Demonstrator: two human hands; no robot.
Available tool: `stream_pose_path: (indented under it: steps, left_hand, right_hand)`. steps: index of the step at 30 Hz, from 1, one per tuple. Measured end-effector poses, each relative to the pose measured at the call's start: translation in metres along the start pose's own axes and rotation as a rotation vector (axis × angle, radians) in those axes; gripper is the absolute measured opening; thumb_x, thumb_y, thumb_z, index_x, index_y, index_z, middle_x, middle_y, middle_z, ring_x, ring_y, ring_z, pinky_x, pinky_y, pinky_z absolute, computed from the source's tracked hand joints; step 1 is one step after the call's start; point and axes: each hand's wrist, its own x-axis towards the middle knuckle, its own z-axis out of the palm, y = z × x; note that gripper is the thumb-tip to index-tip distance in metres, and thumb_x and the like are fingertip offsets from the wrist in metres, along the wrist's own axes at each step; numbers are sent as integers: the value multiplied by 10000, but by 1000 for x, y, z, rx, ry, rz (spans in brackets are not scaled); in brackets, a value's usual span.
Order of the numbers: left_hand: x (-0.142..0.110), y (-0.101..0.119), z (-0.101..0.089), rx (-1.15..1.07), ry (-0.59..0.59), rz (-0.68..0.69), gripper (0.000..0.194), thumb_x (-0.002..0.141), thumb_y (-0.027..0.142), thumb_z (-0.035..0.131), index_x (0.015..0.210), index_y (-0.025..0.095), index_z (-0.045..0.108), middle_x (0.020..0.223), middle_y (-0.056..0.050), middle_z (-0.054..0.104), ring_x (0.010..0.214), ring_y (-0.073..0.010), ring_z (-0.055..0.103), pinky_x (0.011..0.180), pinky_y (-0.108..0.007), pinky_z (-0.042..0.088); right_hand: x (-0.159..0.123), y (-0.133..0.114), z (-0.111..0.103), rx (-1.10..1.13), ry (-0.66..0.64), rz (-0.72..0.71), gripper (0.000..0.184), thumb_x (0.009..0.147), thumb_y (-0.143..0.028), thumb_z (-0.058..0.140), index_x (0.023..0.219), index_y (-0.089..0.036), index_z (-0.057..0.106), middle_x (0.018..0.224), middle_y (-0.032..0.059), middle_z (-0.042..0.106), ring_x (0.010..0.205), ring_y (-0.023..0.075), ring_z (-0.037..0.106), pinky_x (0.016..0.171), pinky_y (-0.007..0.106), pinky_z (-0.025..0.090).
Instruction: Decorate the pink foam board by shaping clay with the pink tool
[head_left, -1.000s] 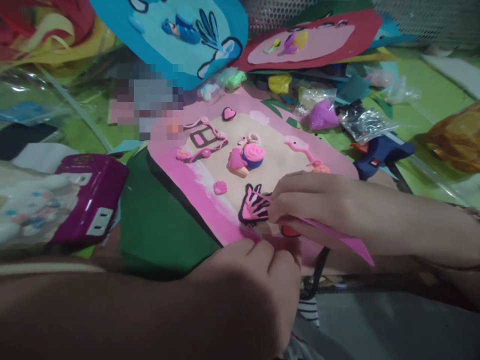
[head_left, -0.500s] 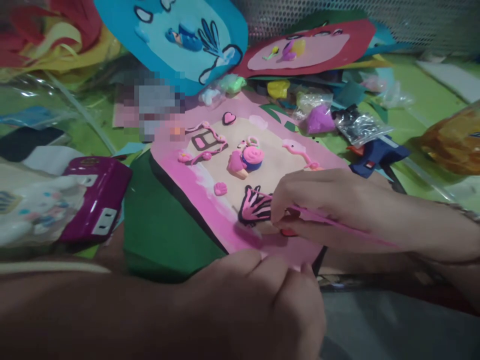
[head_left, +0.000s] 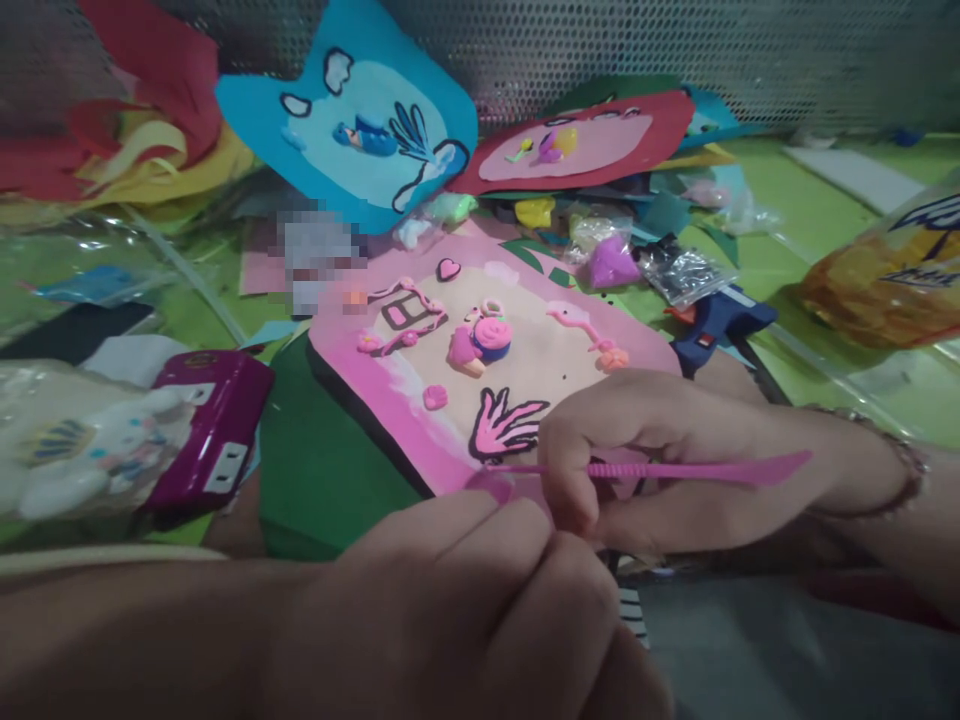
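My right hand point(head_left: 622, 460) is closed around a pink plastic clay tool point(head_left: 675, 470), its thin tip pointing left. Just beneath that tip, my left hand point(head_left: 480, 590) is curled at the near edge of a pink craft sheet point(head_left: 405, 425); what its fingers hold is hidden. On the sheet are raised clay shapes: a black-edged pink coral-like fan point(head_left: 506, 425), a pink swirl on blue point(head_left: 491, 338), a small shell point(head_left: 435, 397) and a heart point(head_left: 448, 270). A pink strand with a flower point(head_left: 611, 358) lies above my right hand.
Green sheet point(head_left: 322, 470) sticks out under the left side. A purple case point(head_left: 225, 420) stands left. Behind are a blue craft sheet point(head_left: 255, 110), a red one point(head_left: 664, 120), bagged clay point(head_left: 611, 262) and a navy object point(head_left: 724, 320). An orange bag point(head_left: 862, 300) sits right.
The tool has swung from slanting over the coral shape to nearly level below it. My right hand has come nearer, close to my left hand. The view has tilted slightly upward.
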Motion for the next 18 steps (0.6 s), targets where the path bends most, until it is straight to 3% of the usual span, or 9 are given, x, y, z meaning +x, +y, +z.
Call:
stream_pose_path:
  steps: [3, 6, 7, 8, 10, 12, 13, 18]
  left_hand:
    - [0, 2, -1, -53, 37, 33, 321, 869, 66, 433, 587, 206, 493, 592, 23, 521, 580, -120, 508, 558, -278, 500]
    - [-3, 4, 2, -125, 75, -11, 361, 916, 61, 380, 612, 209, 507, 581, 26, 505, 608, -118, 509, 565, -262, 489]
    - [-4, 4, 4, -143, 40, -72, 381, 930, 64, 367, 605, 204, 508, 579, 30, 498, 612, -110, 504, 572, -257, 487]
    - [-5, 4, 5, -187, 115, 21, 440, 973, 116, 316, 579, 201, 490, 554, 33, 467, 563, -92, 464, 543, -233, 466]
    - [-6, 2, 8, -188, -33, -133, 435, 973, 105, 314, 603, 185, 530, 585, 23, 497, 624, -93, 500, 601, -237, 482]
    - [-4, -3, 9, -252, 79, 109, 374, 917, 49, 365, 606, 184, 523, 570, 44, 466, 557, -78, 461, 539, -226, 443]
    - [-3, -6, 9, -276, 70, 231, 294, 852, 33, 452, 612, 185, 530, 576, 62, 461, 532, -70, 448, 515, -232, 428]
    - [1, -15, 11, -287, -13, 306, 144, 719, 140, 686, 614, 196, 605, 597, 68, 550, 557, -82, 509, 484, -242, 449]
  right_hand:
    - [1, -2, 3, 27, 4, -28, 128, 793, -81, 629, 722, -113, 528, 705, -30, 548, 599, 24, 489, 559, 115, 403]
    - [2, -2, 5, -20, -20, -79, 136, 779, -35, 626, 708, -109, 536, 725, -22, 554, 632, 21, 498, 605, 108, 406]
    - [2, -2, 5, -41, -21, -88, 140, 773, -17, 622, 706, -106, 536, 727, -18, 553, 639, 21, 498, 612, 106, 404]
    - [2, -2, 5, -62, -24, -93, 143, 772, -5, 615, 706, -104, 535, 728, -14, 552, 646, 24, 500, 623, 108, 404]
    - [1, -2, 6, -94, -37, -109, 143, 791, -21, 604, 712, -110, 526, 726, -10, 548, 658, 32, 505, 637, 120, 408]
    - [0, -1, 7, -119, -54, -106, 148, 825, -62, 587, 716, -126, 510, 720, -11, 545, 660, 43, 510, 634, 132, 410]
    - [-1, -1, 7, -126, -58, -95, 161, 842, -84, 578, 713, -136, 497, 718, -11, 543, 660, 49, 510, 628, 138, 409]
    - [-2, 1, 6, -152, -141, -72, 224, 878, -164, 565, 711, -172, 417, 749, 14, 540, 715, 87, 498, 666, 181, 412]
